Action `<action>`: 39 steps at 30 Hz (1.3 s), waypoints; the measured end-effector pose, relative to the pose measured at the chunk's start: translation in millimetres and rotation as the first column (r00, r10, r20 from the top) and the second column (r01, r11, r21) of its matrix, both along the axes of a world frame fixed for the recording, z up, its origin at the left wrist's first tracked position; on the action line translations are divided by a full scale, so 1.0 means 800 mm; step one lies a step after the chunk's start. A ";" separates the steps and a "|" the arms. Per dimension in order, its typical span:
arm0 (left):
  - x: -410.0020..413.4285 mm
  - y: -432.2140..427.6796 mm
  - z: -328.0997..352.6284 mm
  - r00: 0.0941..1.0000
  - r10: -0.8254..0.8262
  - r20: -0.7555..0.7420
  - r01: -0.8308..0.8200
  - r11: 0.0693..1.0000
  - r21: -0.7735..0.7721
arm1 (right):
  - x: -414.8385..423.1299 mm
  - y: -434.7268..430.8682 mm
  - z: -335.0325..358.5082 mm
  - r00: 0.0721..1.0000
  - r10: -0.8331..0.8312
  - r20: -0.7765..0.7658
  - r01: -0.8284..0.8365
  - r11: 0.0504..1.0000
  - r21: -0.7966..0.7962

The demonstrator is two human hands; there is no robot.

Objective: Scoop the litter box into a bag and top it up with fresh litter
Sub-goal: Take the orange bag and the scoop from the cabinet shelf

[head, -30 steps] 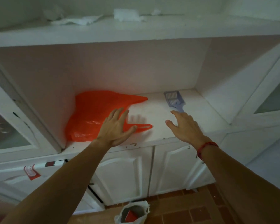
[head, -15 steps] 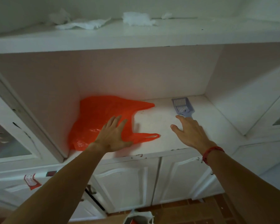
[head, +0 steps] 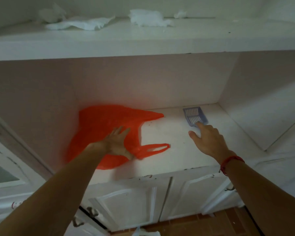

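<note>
Head: one bag [head: 99,126], left hand [head: 117,143] spread; one scoop [head: 193,114], right hand [head: 208,138] spread, maybe touching.

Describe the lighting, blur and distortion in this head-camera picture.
Head view: dim, flat light; orange cast on the alcove wall beside the crumpled orange plastic bag; left hand and that bag's left edge blurred; slotted lavender plastic scoop near the right hand sharper; wide-angle lens splays the white cabinet's side frames.
</note>
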State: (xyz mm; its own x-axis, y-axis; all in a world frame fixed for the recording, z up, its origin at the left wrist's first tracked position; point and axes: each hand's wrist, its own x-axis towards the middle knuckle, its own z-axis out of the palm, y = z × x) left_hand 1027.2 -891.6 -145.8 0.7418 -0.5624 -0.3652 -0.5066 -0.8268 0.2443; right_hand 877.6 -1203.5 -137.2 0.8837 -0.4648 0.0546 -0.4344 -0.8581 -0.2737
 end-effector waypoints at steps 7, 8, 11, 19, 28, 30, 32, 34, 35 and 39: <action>0.051 0.000 -0.024 0.998 0.044 0.045 -0.043 0.999 -0.009 | 0.014 -0.028 -0.018 0.992 -0.129 -0.006 0.129 0.992 0.016; 0.056 0.001 -0.031 0.997 0.048 0.055 -0.047 0.999 -0.009 | 0.017 -0.030 -0.022 0.989 -0.147 -0.005 0.147 0.989 0.015; 0.062 -0.001 -0.045 0.996 0.090 0.020 -0.088 0.993 -0.084 | 0.026 -0.035 -0.032 0.981 -0.191 -0.026 0.191 0.982 -0.015; 0.066 -0.018 -0.057 0.962 0.173 0.209 -0.126 0.967 -0.221 | 0.044 -0.041 -0.056 0.972 -0.229 -0.058 0.225 0.972 -0.067; 0.045 -0.025 -0.058 0.914 0.121 0.388 -0.030 0.972 -0.233 | 0.049 -0.044 -0.056 0.956 -0.294 -0.004 0.294 0.956 0.005; 0.041 -0.024 -0.054 0.906 0.126 0.404 -0.024 0.969 -0.247 | 0.043 -0.044 -0.052 0.958 -0.287 0.009 0.286 0.957 0.048; 0.036 -0.022 -0.047 0.902 0.133 0.410 -0.014 0.960 -0.280 | 0.036 -0.045 -0.046 0.958 -0.287 0.020 0.284 0.955 0.079; 0.027 -0.023 -0.036 0.899 0.149 0.411 -0.012 0.948 -0.317 | 0.026 -0.045 -0.039 0.957 -0.289 0.029 0.285 0.954 0.094; 0.023 -0.024 -0.029 0.896 0.158 0.414 -0.011 0.942 -0.335 | 0.021 -0.045 -0.035 0.958 -0.284 0.038 0.280 0.955 0.094; 0.000 -0.025 -0.005 0.891 0.158 0.425 -0.009 0.943 -0.332 | -0.003 -0.038 -0.019 0.960 -0.258 0.105 0.248 0.963 0.102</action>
State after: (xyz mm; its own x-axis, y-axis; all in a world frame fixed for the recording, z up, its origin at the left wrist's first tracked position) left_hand 1027.5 -911.9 -149.9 0.8316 -0.5202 0.1945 -0.5552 -0.7884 0.2650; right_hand 875.5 -1234.0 -152.4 0.7267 -0.6798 0.0993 -0.5951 -0.6951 -0.4034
